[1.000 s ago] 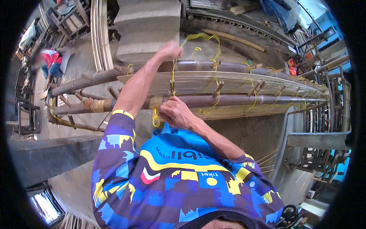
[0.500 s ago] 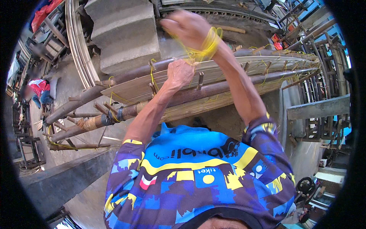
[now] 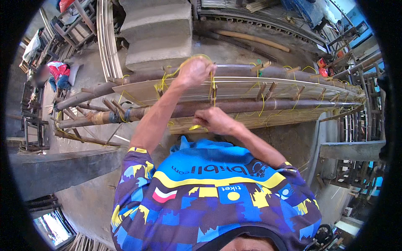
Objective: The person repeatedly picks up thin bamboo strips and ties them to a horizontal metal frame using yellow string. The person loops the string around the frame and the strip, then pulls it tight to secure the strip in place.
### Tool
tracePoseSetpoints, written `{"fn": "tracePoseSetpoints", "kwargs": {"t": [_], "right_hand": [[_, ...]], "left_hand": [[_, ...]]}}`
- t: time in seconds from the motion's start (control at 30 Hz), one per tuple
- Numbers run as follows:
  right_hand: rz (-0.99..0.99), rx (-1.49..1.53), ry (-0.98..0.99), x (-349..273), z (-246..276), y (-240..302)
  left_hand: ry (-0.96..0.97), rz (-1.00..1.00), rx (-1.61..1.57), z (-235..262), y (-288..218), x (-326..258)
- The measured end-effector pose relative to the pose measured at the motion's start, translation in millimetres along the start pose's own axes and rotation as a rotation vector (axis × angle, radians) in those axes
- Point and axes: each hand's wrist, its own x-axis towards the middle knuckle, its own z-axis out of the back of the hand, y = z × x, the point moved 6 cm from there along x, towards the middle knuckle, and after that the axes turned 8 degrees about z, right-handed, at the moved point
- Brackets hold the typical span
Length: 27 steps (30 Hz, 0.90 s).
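Your left hand [image 3: 193, 71] and right hand [image 3: 214, 120] both grip yellow cord [image 3: 213, 90]; keep it taut against the bamboo poles [image 3: 268, 104] while binding.

head cam | looks steeply down, forward | close over bamboo frame [image 3: 251, 90]

floor: grey concrete [image 3: 88, 201] | concrete steps [image 3: 157, 33] | wooden chair frames [image 3: 71, 21] | light: daylight, probably outdoors
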Motion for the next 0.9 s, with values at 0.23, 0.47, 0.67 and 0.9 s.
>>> {"fn": "tracePoseSetpoints", "kwargs": {"t": [0.23, 0.47, 0.67, 0.9], "right_hand": [[-0.114, -0.397, 0.145, -23, -47, -37], [-0.164, -0.439, 0.515, 15, -179, -101], [-0.129, -0.083, 0.166, 79, -253, -126], [-0.444, 0.135, -0.100, 162, -234, -27]], "left_hand": [[0.250, 0.224, -0.003, -49, 42, 104], [0.045, 0.049, 0.044, -2, 44, 85], [-0.164, 0.049, 0.002, 189, 156, -92], [0.081, -0.115, -0.190, 147, 237, -165]]}}
